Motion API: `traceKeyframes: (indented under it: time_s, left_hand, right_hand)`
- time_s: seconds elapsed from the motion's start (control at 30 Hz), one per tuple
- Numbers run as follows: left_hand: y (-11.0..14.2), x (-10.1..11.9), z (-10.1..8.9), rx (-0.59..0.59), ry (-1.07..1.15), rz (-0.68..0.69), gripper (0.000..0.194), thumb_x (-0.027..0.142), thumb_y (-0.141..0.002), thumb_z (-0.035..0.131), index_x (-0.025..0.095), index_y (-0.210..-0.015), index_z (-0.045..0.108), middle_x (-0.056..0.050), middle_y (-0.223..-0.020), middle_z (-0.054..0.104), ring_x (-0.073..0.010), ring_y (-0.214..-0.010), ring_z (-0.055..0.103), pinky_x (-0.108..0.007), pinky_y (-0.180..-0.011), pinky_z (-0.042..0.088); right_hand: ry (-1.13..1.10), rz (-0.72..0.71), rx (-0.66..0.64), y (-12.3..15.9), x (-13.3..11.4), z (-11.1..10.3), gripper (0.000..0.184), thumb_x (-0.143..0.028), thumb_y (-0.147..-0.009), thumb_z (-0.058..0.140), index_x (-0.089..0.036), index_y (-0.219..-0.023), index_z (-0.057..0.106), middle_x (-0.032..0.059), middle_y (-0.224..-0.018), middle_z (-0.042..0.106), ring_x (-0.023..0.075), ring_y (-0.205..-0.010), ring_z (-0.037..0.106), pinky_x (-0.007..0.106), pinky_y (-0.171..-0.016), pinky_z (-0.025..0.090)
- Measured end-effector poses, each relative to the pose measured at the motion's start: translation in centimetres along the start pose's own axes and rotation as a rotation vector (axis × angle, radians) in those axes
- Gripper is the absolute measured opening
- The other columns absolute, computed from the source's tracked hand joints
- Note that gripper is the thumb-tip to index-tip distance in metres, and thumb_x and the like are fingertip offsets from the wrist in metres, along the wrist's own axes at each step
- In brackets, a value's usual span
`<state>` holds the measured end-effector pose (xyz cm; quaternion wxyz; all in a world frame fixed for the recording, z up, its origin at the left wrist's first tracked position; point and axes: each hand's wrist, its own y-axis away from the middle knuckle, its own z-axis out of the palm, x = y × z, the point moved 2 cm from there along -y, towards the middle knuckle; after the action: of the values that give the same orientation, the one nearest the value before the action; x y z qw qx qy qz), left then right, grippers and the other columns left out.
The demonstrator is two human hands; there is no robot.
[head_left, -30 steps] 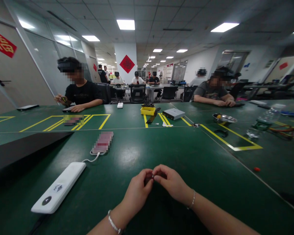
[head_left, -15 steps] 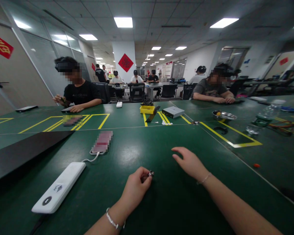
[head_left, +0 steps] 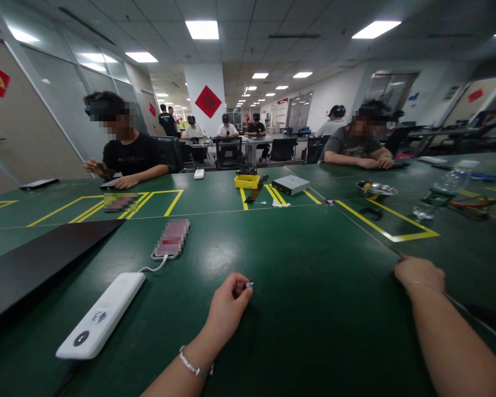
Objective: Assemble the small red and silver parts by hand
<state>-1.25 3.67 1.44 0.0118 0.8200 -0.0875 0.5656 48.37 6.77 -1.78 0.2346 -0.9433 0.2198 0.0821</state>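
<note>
Your left hand (head_left: 226,303) still holds a small metallic part (head_left: 249,285) between thumb and fingertips, just above the near middle of the green worktop (head_left: 306,314), much as it did half a second ago. A second ago both your hands met at that part; since then your right hand (head_left: 420,274) has drawn away and now reaches well out to the right, by the worktop's seam. It covers the spot where a small orange-red piece lay before. Its fingers are turned out of sight, so you cannot tell whether they are spread or closed on anything. On the left, the white power bank (head_left: 103,314) and the phone (head_left: 171,238) wired to it have stayed put.
</note>
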Motion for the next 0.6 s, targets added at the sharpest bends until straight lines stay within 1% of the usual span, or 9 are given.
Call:
traceKeyframes:
  time_s: [0.07, 0.13, 0.2, 0.3, 0.37, 0.43, 0.47, 0.53, 0.6]
  left_hand:
    - [0.1, 0.0, 0.0, 0.001, 0.008, 0.003, 0.013, 0.031, -0.073, 0.050, 0.019, -0.079, 0.053, 0.004, -0.065, 0.051, -0.0114, -0.059, 0.048, -0.022, -0.056, 0.037]
    - [0.1, -0.1, 0.1, 0.003, 0.009, 0.004, 0.014, 0.032, -0.073, 0.050, 0.019, -0.079, 0.053, 0.004, -0.064, 0.051, -0.0115, -0.059, 0.048, -0.022, -0.056, 0.036]
    - [0.1, -0.1, 0.1, -0.001, 0.009, 0.004, 0.015, 0.032, -0.073, 0.051, 0.019, -0.079, 0.053, 0.004, -0.064, 0.052, -0.0116, -0.059, 0.048, -0.022, -0.056, 0.036]
    - [0.0, 0.0, 0.2, -0.011, 0.029, 0.005, 0.016, 0.033, -0.074, 0.051, 0.019, -0.080, 0.054, 0.003, -0.065, 0.054, -0.0119, -0.059, 0.049, -0.022, -0.056, 0.036]
    - [0.0, 0.1, 0.2, -0.029, 0.064, 0.012, 0.018, 0.035, -0.076, 0.049, 0.018, -0.080, 0.054, 0.002, -0.067, 0.056, -0.0126, -0.061, 0.051, -0.023, -0.057, 0.038]
    - [0.0, 0.3, 0.1, -0.051, 0.100, 0.023, 0.019, 0.036, -0.078, 0.045, 0.018, -0.080, 0.054, 0.000, -0.071, 0.059, -0.0136, -0.065, 0.054, -0.025, -0.061, 0.039]
    - [0.0, 0.4, 0.1, -0.057, 0.114, 0.029, 0.020, 0.036, -0.079, 0.044, 0.018, -0.080, 0.054, 0.000, -0.072, 0.060, -0.0141, -0.067, 0.055, -0.025, -0.063, 0.040]
    - [0.0, 0.4, 0.0, -0.061, 0.134, 0.033, 0.019, 0.035, -0.080, 0.044, 0.018, -0.080, 0.053, -0.001, -0.073, 0.061, -0.0147, -0.070, 0.056, -0.026, -0.066, 0.041]
    - [0.0, 0.3, 0.0, -0.057, 0.151, 0.031, 0.018, 0.035, -0.080, 0.044, 0.018, -0.080, 0.052, -0.001, -0.073, 0.061, -0.0148, -0.070, 0.057, -0.026, -0.066, 0.041]
  right_hand:
    - [0.024, 0.186, -0.032, 0.1, 0.3, 0.2, 0.021, -0.024, -0.060, 0.041, -0.016, -0.046, 0.054, 0.0194, -0.065, 0.049, 0.0349, -0.076, 0.049, 0.047, -0.057, 0.032]
    - [0.035, 0.306, -0.038, 0.3, 0.2, -0.2, 0.015, -0.020, -0.057, 0.044, -0.017, -0.044, 0.051, 0.0192, -0.066, 0.049, 0.0342, -0.076, 0.049, 0.045, -0.055, 0.032]
    - [0.015, 0.348, -0.032, 0.5, -0.4, -1.1, 0.010, -0.016, -0.055, 0.046, -0.017, -0.046, 0.052, 0.0187, -0.068, 0.050, 0.0329, -0.076, 0.049, 0.044, -0.055, 0.032]
    - [-0.042, 0.290, -0.013, 0.5, -3.1, -3.0, 0.014, -0.014, -0.056, 0.047, -0.017, -0.060, 0.060, 0.0162, -0.074, 0.052, 0.0290, -0.078, 0.049, 0.042, -0.062, 0.033]
    - [-0.279, 0.261, 0.017, 1.0, -6.8, -3.9, 0.018, -0.015, -0.059, 0.048, -0.018, -0.070, 0.062, 0.0133, -0.077, 0.053, 0.0264, -0.081, 0.048, 0.042, -0.070, 0.033]
    - [-0.712, 0.295, 0.024, 2.3, -11.8, -4.2, 0.017, -0.018, -0.060, 0.052, -0.017, -0.075, 0.061, 0.0099, -0.077, 0.054, 0.0240, -0.082, 0.048, 0.043, -0.078, 0.033]
    - [-0.864, 0.301, -0.007, 3.3, -14.6, -4.1, 0.017, -0.021, -0.061, 0.055, -0.017, -0.077, 0.060, 0.0076, -0.076, 0.055, 0.0222, -0.080, 0.049, 0.042, -0.079, 0.035]
    - [-1.091, 0.288, -0.130, 5.8, -20.2, -3.5, 0.016, -0.021, -0.064, 0.055, -0.017, -0.079, 0.058, 0.0060, -0.080, 0.058, 0.0173, -0.079, 0.053, 0.036, -0.078, 0.041]
    - [-1.323, 0.323, -0.345, 8.7, -24.8, -2.9, 0.013, -0.018, -0.065, 0.056, -0.016, -0.078, 0.057, 0.0057, -0.083, 0.060, 0.0140, -0.078, 0.055, 0.030, -0.075, 0.045]
